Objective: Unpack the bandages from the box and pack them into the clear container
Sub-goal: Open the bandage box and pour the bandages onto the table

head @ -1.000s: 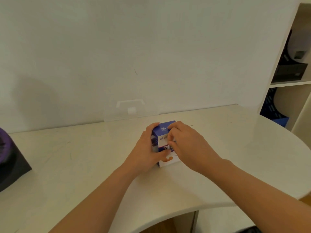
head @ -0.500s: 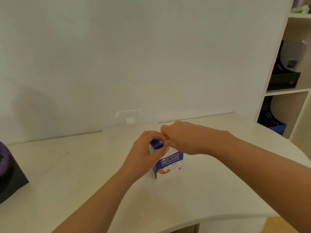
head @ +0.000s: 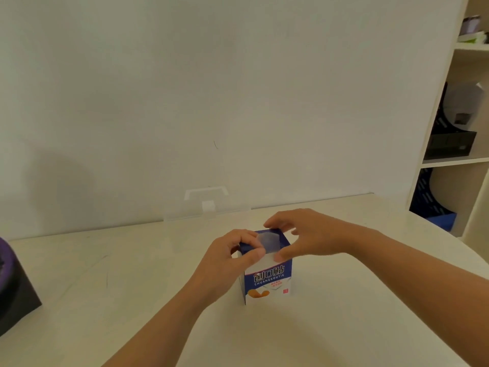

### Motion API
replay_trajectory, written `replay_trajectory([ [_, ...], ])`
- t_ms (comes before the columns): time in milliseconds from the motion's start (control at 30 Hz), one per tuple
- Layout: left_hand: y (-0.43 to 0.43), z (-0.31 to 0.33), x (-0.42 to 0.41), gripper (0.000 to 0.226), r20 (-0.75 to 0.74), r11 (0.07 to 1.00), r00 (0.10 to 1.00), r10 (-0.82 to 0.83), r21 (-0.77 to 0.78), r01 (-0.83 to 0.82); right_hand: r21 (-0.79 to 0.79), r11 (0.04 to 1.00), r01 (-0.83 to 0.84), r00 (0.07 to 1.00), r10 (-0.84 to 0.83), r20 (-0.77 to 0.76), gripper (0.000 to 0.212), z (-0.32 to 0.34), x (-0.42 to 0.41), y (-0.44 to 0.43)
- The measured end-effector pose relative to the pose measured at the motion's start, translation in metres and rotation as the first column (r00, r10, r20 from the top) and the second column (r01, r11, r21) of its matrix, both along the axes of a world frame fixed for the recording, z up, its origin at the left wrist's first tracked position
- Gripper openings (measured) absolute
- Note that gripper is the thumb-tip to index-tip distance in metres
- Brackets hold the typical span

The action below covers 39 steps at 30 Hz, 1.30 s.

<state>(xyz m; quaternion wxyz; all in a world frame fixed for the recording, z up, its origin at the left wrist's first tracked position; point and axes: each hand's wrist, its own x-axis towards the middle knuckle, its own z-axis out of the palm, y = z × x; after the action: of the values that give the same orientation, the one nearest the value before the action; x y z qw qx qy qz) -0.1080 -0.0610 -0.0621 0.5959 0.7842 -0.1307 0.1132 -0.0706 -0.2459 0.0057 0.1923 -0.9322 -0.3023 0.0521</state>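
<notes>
Box [head: 267,276] upright on desk [head: 370,300], centre, near. Upper left side gripped by left hand [head: 227,258]; top pinched between thumb and curled fingers of right hand [head: 309,234]. Clear container [head: 207,205] well behind, at wall. Risk: top torn, or box tipped, if pulled hard.

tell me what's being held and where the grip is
The box: left hand grips its top left side, right hand pinches its top rim.
</notes>
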Motion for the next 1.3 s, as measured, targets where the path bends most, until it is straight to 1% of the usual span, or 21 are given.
replay_trajectory([
  [100,0.004,0.0,0.0,0.01,-0.035,1.0,0.999,-0.022,-0.018,0.022,0.056,0.998,0.002,0.999,0.0,-0.045,0.06,0.003,0.005,-0.003],
  [233,0.008,0.0,-0.002,0.02,-0.032,0.998,0.998,-0.052,0.029,0.053,0.027,0.999,-0.043,0.997,0.044,-0.058,0.056,0.008,0.009,-0.003],
  [467,0.008,-0.001,-0.003,0.028,0.13,0.981,0.99,-0.054,0.19,0.029,0.021,0.998,-0.052,0.999,0.052,-0.005,0.045,0.008,0.013,-0.002],
  [700,0.011,-0.003,-0.001,0.03,0.193,0.968,0.98,-0.043,0.251,-0.007,0.022,0.998,-0.065,0.997,0.063,0.051,0.044,0.002,0.011,-0.002],
  [833,0.011,-0.002,0.001,0.029,0.204,0.948,0.978,-0.038,0.317,-0.029,0.042,0.995,-0.088,0.989,0.083,0.122,0.038,-0.003,0.008,-0.006],
  [933,0.011,0.001,0.0,0.031,0.191,0.956,0.98,-0.051,0.292,-0.007,0.032,0.993,-0.116,0.957,0.103,0.271,0.032,-0.013,0.006,-0.005],
  [967,0.011,0.001,0.0,0.031,0.181,0.957,0.981,-0.066,0.288,0.011,0.051,0.992,-0.115,0.941,0.092,0.326,0.029,-0.017,0.006,-0.005],
  [1033,0.012,-0.001,-0.002,0.035,0.164,0.955,0.982,-0.09,0.296,0.038,0.119,0.989,-0.088,0.931,0.039,0.364,0.028,-0.023,0.005,-0.002],
  [1133,0.012,-0.003,-0.005,0.037,0.159,0.959,0.984,-0.074,0.284,0.027,0.186,0.981,-0.056,0.944,-0.009,0.329,0.037,-0.024,0.004,0.001],
  [1233,0.012,-0.002,-0.007,0.038,0.152,0.959,0.987,-0.058,0.284,0.012,0.265,0.963,-0.045,0.981,-0.008,0.196,0.048,-0.021,0.0,-0.005],
  [1300,0.012,-0.001,-0.007,0.039,0.121,0.969,0.991,-0.056,0.244,0.025,0.252,0.967,-0.043,0.994,0.016,0.109,0.054,-0.02,-0.003,-0.011],
])
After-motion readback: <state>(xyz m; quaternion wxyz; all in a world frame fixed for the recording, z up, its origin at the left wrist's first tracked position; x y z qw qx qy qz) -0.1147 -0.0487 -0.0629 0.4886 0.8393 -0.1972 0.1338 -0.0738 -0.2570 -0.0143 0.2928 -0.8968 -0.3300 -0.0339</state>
